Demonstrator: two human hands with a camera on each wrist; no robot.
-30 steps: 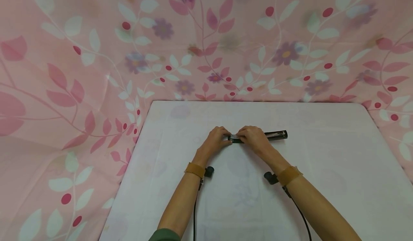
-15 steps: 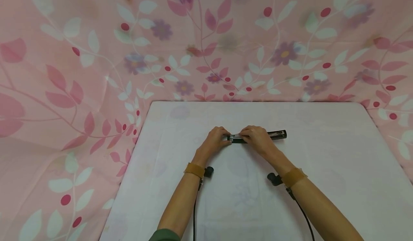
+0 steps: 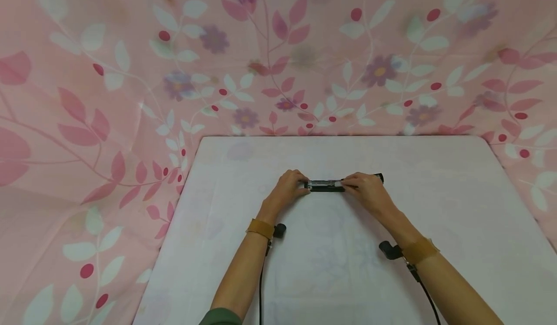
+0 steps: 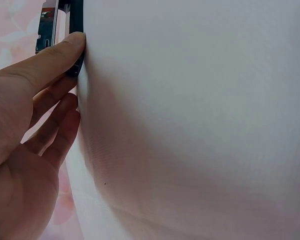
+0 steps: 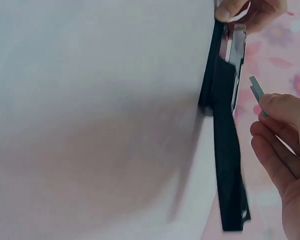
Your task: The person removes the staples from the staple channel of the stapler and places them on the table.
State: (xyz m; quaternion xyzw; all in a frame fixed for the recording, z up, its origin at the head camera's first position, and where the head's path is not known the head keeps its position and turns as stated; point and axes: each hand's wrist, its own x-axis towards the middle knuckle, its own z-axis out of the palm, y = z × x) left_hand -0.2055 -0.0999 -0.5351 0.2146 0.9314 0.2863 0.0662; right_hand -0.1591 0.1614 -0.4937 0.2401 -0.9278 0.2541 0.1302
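A black stapler (image 3: 324,185) lies opened out flat on the white table (image 3: 330,267), its metal channel (image 5: 237,45) showing. My left hand (image 3: 289,185) holds the stapler's left end (image 4: 76,50), with the thumb (image 4: 45,62) pressed against the black base and the fingers behind it. My right hand (image 3: 365,187) hovers over the right half of the stapler. It pinches a small grey strip of staples (image 5: 256,89) just beside the black arm (image 5: 225,140), clear of the channel.
A pink flowered cloth (image 3: 130,73) hangs behind and to both sides of the table. Both wrists wear tan straps with a small black camera and a cable (image 3: 261,286). Bare white tabletop stretches around the stapler.
My right hand has slid to the right along the stapler, away from the left hand, uncovering more of the metal channel. The left hand has stayed put.
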